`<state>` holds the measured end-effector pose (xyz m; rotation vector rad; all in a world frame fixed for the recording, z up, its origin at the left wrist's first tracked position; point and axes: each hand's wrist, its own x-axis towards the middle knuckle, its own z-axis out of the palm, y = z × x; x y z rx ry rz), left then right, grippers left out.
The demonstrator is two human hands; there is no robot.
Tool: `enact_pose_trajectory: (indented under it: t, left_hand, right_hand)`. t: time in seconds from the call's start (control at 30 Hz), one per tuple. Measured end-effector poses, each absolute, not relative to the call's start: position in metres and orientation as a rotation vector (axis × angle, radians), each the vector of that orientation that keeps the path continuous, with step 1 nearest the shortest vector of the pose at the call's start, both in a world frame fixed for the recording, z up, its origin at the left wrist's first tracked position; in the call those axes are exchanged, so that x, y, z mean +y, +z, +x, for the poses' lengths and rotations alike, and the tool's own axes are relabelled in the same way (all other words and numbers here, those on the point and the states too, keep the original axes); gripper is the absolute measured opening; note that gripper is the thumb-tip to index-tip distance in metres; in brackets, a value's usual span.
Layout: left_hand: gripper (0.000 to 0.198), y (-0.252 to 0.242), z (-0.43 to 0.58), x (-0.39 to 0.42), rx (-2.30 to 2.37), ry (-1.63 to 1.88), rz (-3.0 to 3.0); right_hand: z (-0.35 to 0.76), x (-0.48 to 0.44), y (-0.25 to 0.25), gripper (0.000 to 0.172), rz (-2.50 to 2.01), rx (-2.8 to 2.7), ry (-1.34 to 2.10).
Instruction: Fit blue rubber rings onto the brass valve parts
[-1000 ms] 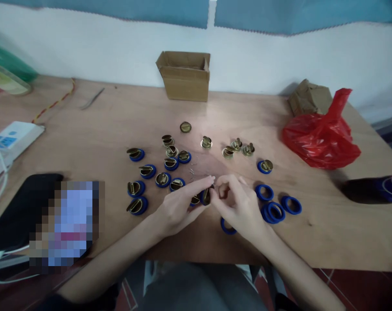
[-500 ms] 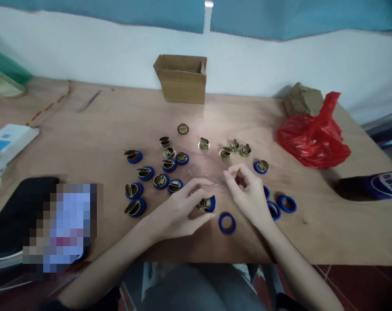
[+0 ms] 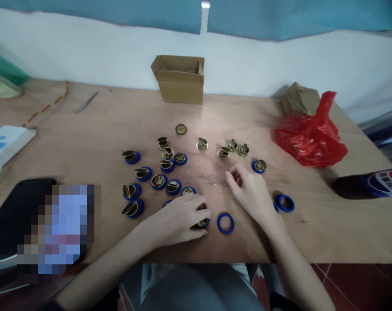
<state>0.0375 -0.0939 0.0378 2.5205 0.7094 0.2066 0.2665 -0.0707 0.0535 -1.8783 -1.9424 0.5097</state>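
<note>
My left hand [image 3: 179, 218] is curled around a brass clip-like piece with a blue ring [image 3: 203, 223], which its fingers partly hide. My right hand [image 3: 251, 192] rests on the table with thumb and fingertips pinched; anything between them is too small to make out. Just left of its fingertips lie thin wire bits [image 3: 218, 186]. A loose blue ring [image 3: 226, 223] lies flat between my hands. Left of them are several brass pieces seated in blue rings [image 3: 159, 181]. Behind are several brass pieces without blue rings [image 3: 202, 144].
An open cardboard box [image 3: 183, 86] stands against the wall. On the right are a red plastic bag [image 3: 309, 140], a crumpled brown packet [image 3: 299, 99] and a lying cola bottle [image 3: 371, 185]. A black phone [image 3: 17, 216] and a white power strip [image 3: 11, 142] are on the left.
My left hand has moved slightly left and nearer to me, closing over the blue-ringed brass piece, which has shifted the same way. My right hand stays pinched near the wire bits.
</note>
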Motion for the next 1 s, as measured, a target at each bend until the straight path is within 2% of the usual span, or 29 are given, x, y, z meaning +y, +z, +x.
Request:
enact_pose_trajectory:
  t: [0.1,0.27,0.37,0.5,0.67,0.8,0.9,1.0]
  left_hand:
    - [0.019,0.038,0.038,-0.094,0.758,0.286,2.568]
    - [0.021,0.035,0.04,-0.095,0.821,0.403,2.703]
    - [0.02,0.034,0.041,-0.093,0.829,0.517,2.768]
    - [0.021,0.034,0.041,-0.088,0.824,0.699,2.779]
    - [0.02,0.044,0.04,-0.085,0.809,0.877,2.639]
    - [0.015,0.063,0.043,-0.082,0.956,0.752,2.281]
    - [0.008,0.07,0.053,-0.066,1.036,0.71,2.334]
    - [0.01,0.066,0.072,-0.037,1.16,0.692,2.51]
  right_hand:
    - [0.276,-0.069,0.062,0.021,-1.814,-1.922,0.652]
    - [0.297,-0.076,0.083,0.018,-1.484,-2.266,1.203]
    - [0.294,-0.084,0.088,0.033,-1.454,-2.55,1.296]
    - [0.278,-0.092,0.083,0.048,-1.544,-2.761,1.248]
    - [0.274,-0.094,0.08,0.037,-1.519,-2.764,1.182]
    - [0.28,-0.093,0.084,0.032,-1.448,-2.674,1.199]
    - [0.287,-0.092,0.088,0.017,-1.437,-2.561,1.128]
    - [0.296,-0.089,0.091,0.014,-1.496,-2.418,1.044]
